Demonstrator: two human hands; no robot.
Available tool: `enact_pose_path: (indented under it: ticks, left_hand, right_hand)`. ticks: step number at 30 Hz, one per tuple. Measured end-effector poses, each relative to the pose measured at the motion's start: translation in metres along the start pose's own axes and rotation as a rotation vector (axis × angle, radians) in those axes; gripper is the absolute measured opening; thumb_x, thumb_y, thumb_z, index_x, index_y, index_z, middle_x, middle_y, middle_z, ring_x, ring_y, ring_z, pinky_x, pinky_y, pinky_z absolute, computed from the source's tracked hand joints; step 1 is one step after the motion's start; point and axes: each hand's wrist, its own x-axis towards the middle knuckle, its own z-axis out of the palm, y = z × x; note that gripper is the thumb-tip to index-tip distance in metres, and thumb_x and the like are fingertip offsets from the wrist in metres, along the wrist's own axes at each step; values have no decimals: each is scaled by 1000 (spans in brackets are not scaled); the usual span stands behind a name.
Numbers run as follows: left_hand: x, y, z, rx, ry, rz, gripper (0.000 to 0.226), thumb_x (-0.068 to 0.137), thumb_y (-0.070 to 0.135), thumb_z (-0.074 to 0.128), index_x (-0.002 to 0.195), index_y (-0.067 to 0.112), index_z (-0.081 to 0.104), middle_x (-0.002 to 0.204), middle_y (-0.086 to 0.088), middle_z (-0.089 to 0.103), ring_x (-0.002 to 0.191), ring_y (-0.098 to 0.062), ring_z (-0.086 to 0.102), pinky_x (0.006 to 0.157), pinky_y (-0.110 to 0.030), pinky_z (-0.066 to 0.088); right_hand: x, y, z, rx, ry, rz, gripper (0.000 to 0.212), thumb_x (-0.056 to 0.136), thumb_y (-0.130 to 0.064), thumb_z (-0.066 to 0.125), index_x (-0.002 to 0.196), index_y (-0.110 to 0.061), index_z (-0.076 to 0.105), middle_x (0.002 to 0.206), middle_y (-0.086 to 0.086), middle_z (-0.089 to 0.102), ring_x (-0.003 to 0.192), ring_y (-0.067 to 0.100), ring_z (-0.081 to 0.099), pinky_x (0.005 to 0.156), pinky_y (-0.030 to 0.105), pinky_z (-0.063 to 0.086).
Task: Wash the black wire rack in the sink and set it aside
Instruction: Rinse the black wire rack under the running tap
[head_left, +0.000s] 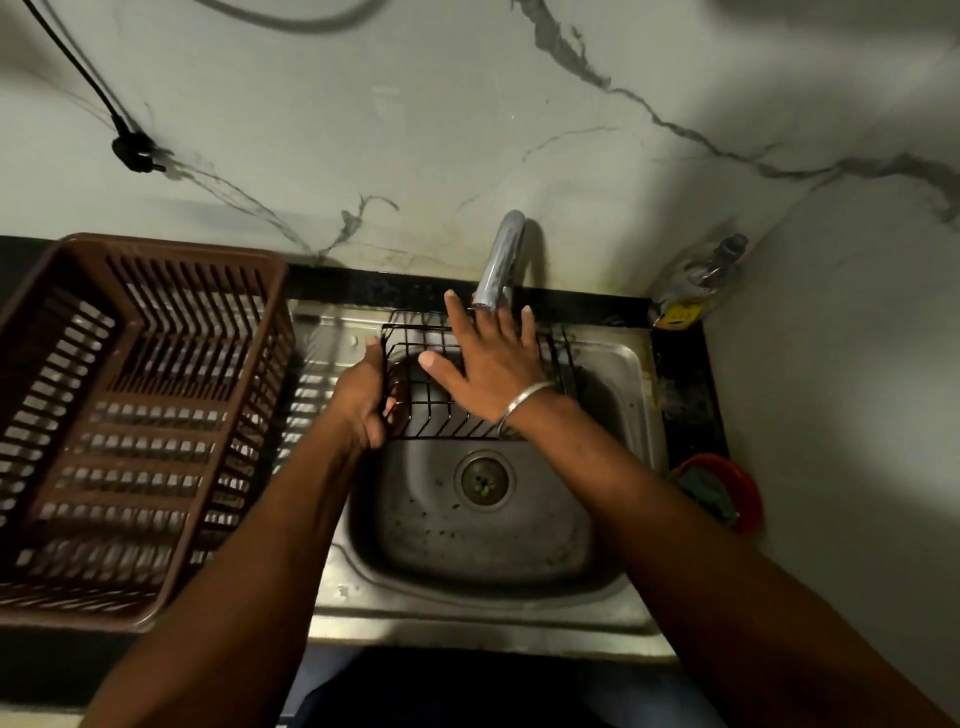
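Both bare forearms reach from the near edge toward the far middle. The left hand (363, 397) curls its fingers tightly round the left edge of the black wire rack (434, 413). The right hand (491, 361) is held flat, palm down, with its fingers straight and spread over the rack's far right part. A thin silver metal bangle (524, 400) circles its wrist.
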Motion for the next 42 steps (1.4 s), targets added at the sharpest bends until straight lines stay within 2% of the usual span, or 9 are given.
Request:
enact_pose_path:
  ticks: [3,11,15,18,20,26,31,37,42]
  left_hand:
    - [-5,18,6,97,-51,-35,64,103,69,46,64,20,53,46,5,44,30,-10,39,33,-16,34]
    - [-20,39,14,168,-251,-159,38,105,43,58,82,14,67,55,2,65,38,-10,58,36,-17,44]
    - [-22,40,18,-216,-271,-91,54,104,47,56,115,-5,67,87,-14,79,66,-17,74,56,-28,60]
    - [-29,29,29,-205,-313,45,71,99,62,56,132,0,66,125,-19,75,97,-24,75,78,-35,60]
    - [-33,19,36,-125,-332,96,62,98,63,58,128,10,70,123,-13,77,101,-24,77,82,-35,61]
    - [-44,20,52,-119,-240,187,30,104,42,60,94,15,66,88,-10,81,73,-16,79,48,-21,57]
    - [-52,35,74,-50,-222,230,31,102,42,65,95,12,64,82,-11,81,67,-17,79,46,-20,55]
    - [-58,45,84,36,-180,115,34,99,45,69,87,13,68,62,-1,71,43,-10,62,44,-19,52]
    - [-61,49,85,87,-287,34,33,108,39,57,90,14,70,70,-2,75,57,-13,72,57,-26,63]
  right_hand:
    - [8,15,-14,61,-26,-35,100,83,-93,18,163,-33,6,170,13,18,157,33,15,124,61,9]
    - [5,35,-2,331,-9,123,99,79,-95,35,151,-27,35,153,8,48,136,29,50,107,50,47]
    - [-2,29,8,590,13,357,88,81,-93,35,143,-31,38,149,10,52,130,33,54,103,49,48]
    - [-4,25,17,744,56,533,93,83,-92,31,151,-28,32,151,14,51,132,38,53,104,48,44]
    - [-6,26,21,796,57,602,95,85,-91,29,156,-28,26,152,15,50,134,40,52,107,51,42]
    - [3,21,32,871,-24,566,113,71,-100,7,163,-35,12,164,16,33,149,40,33,121,59,27]
    - [1,12,9,1016,111,419,67,106,-60,27,164,-25,20,172,3,14,158,22,14,126,36,5]
    - [4,8,3,957,182,184,46,108,-33,42,150,-15,47,137,11,62,122,21,61,101,34,50]
    - [2,15,-4,844,249,264,28,109,-26,45,129,-16,63,105,6,71,90,17,66,74,29,53]
